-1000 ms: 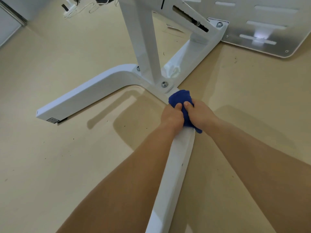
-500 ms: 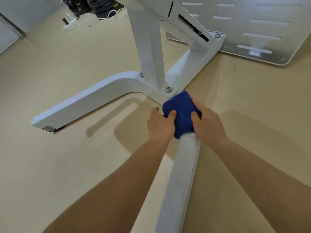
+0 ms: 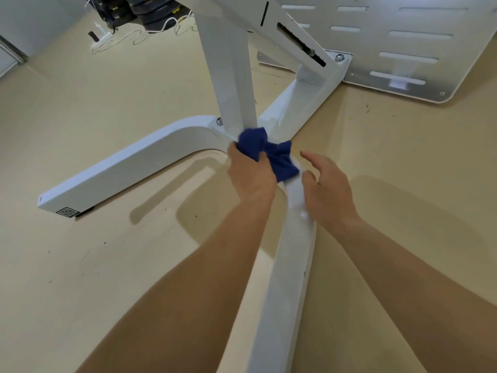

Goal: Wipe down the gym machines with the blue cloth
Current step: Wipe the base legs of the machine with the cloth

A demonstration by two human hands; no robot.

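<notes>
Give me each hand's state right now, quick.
Left hand: grips the blue cloth against the machine base.
Right hand: open, fingers relaxed, holding nothing, beside the cloth.

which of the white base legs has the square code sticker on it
The curved leg reaching left, with the sticker at its end. The near leg and far leg show none.

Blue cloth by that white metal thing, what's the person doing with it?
A person is wiping down a white gym machine. Their left hand grips the bunched blue cloth against the foot of the upright post, where the floor bars meet. The right hand is open next to the cloth, over the near floor bar, holding nothing.
</notes>
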